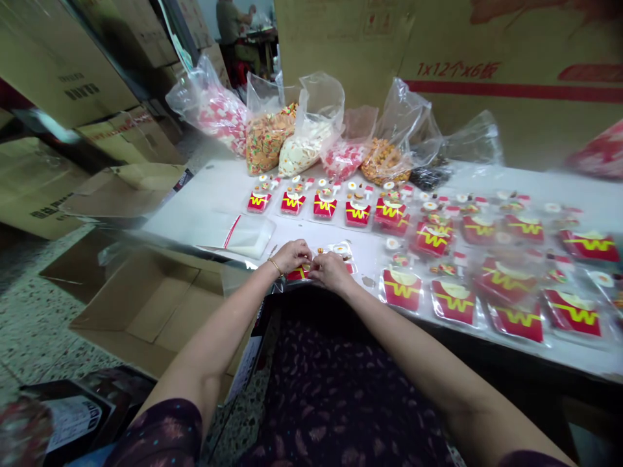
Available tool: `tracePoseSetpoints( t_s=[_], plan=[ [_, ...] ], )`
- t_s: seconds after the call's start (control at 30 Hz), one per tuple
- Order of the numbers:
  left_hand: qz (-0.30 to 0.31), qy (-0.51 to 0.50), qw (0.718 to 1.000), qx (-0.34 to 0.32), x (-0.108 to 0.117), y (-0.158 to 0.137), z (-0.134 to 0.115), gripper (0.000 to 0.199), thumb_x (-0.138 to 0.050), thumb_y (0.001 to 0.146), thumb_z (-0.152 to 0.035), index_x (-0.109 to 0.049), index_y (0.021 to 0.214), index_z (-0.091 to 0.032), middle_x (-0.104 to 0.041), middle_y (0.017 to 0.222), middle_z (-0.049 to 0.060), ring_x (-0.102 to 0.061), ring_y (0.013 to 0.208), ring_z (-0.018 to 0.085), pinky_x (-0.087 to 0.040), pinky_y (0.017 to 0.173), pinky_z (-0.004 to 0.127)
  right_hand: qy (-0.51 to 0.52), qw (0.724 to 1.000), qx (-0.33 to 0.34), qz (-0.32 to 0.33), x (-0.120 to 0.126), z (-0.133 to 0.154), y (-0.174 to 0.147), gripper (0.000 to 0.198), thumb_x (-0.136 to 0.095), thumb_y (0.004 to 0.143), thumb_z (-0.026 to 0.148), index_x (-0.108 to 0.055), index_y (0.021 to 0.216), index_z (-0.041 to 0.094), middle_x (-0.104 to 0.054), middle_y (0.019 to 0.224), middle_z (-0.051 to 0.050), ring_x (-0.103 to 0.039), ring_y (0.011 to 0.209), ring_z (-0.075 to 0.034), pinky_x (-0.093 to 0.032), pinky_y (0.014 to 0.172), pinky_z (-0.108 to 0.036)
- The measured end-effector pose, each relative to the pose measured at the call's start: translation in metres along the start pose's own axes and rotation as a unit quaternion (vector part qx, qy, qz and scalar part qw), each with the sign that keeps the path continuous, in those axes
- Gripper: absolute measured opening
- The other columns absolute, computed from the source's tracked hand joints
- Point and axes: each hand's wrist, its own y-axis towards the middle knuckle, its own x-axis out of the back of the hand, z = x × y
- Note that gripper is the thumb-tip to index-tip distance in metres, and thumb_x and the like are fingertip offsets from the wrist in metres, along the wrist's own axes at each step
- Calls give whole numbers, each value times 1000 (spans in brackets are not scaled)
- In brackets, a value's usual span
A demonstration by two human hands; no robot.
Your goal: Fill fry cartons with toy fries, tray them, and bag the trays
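Observation:
Both hands meet at the table's near edge over a clear plastic packet (348, 254) with a red-and-yellow piece and small food-shaped pieces, one like a fried egg. My left hand (292, 255), with a bracelet at the wrist, pinches the packet's left side. Close beside it, the fingers of my right hand (331, 270) are pinched together on the same packet. The fingers cover most of its middle. To the left lies a stack of flat clear bags (248, 237) with a red strip. Filled packets (401, 288) with red pieces marked by a yellow zigzag lie to the right.
Along the back stand open bags of small pieces: pink-and-white (221, 120), mixed-colour (267, 139), white (304, 150) and orange-brown (384, 161). A row of packets (325, 206) lies before them. An open carton (146, 305) sits below left; a large carton (462, 84) stands behind. Far back, a person (233, 29) sits.

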Motion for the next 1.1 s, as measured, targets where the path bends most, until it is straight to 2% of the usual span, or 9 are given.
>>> tracePoseSetpoints(
  t_s=[0.13, 0.23, 0.37, 0.53, 0.77, 0.83, 0.9, 0.97, 1.1],
  plan=[
    [-12, 6, 1000, 4, -3, -1, 2, 15, -56, 63, -6, -64, 64, -19, -50, 69, -1, -50, 69, 11, -41, 67, 23, -69, 997, 20, -3, -4, 10, 0, 17, -51, 79, 30, -64, 84, 20, -64, 86, -7, -54, 85, -21, -38, 74, -31],
    [-17, -15, 1000, -3, -3, -2, 4, 13, -56, 64, -8, -63, 64, -19, -50, 69, -1, -50, 67, 11, -42, 65, 22, -34, 998, 26, -49, 5, 0, -8, 21, -48, 80, 29, -63, 91, 19, -62, 95, -8, -53, 89, -19, -39, 77, -29],
    [-23, -44, 999, -3, -3, -1, 8, 10, -57, 65, -11, -63, 61, -18, -49, 69, -1, -50, 66, 10, -42, 65, 22, 33, 968, -171, -181, 21, -40, -18, 32, -40, 83, 31, -61, 101, 16, -61, 99, -10, -55, 90, -19, -41, 75, -30],
    [-26, -55, 998, -6, -6, 8, 2, 9, -60, 63, -9, -63, 62, -18, -49, 68, -1, -50, 65, 10, -41, 64, 23, 161, 936, -293, -115, 15, -74, -13, 19, -51, 71, 28, -67, 73, 20, -64, 66, -4, -58, 66, -17, -41, 59, -26],
    [-66, -123, 987, -79, -49, 52, -35, 8, -59, 66, -9, -61, 62, -16, -50, 69, -1, -50, 68, 10, -42, 66, 23, 422, 856, -262, -144, -18, -45, -7, 10, -58, 58, 25, -58, 56, 15, -51, 45, 4, -46, 45, -9, -35, 44, -21],
    [-93, -139, 983, -81, -60, 61, -41, 8, -58, 68, -10, -61, 62, -15, -50, 70, 0, -51, 69, 11, -43, 67, 23, 463, 829, -273, -157, -21, -43, -9, 9, -54, 59, 23, -57, 55, 15, -46, 40, 5, -43, 40, -9, -33, 42, -20],
    [-101, -133, 983, -77, -62, 60, -42, 5, -57, 70, -14, -62, 70, -16, -53, 75, 1, -52, 71, 11, -43, 69, 24, 461, 824, -284, -168, -22, -46, -12, 10, -52, 60, 22, -57, 55, 15, -45, 38, 5, -41, 38, -9, -32, 40, -20],
    [-101, -89, 989, -57, -56, 51, -41, 23, -60, 70, -22, -61, 93, -17, -55, 92, 5, -53, 80, 14, -43, 75, 27, 439, 834, -289, -169, -21, -51, -13, 11, -53, 61, 23, -60, 59, 15, -46, 39, 5, -41, 38, -8, -32, 39, -20],
    [-51, 117, 990, 64, -42, 16, -43, 93, -73, 48, -47, -36, 128, -18, -43, 121, 16, -42, 109, 33, -31, 91, 46, 454, 830, -290, -143, -17, -55, -9, 19, -56, 65, 26, -66, 74, 13, -54, 46, 3, -44, 39, -8, -36, 41, -20]
  ],
)
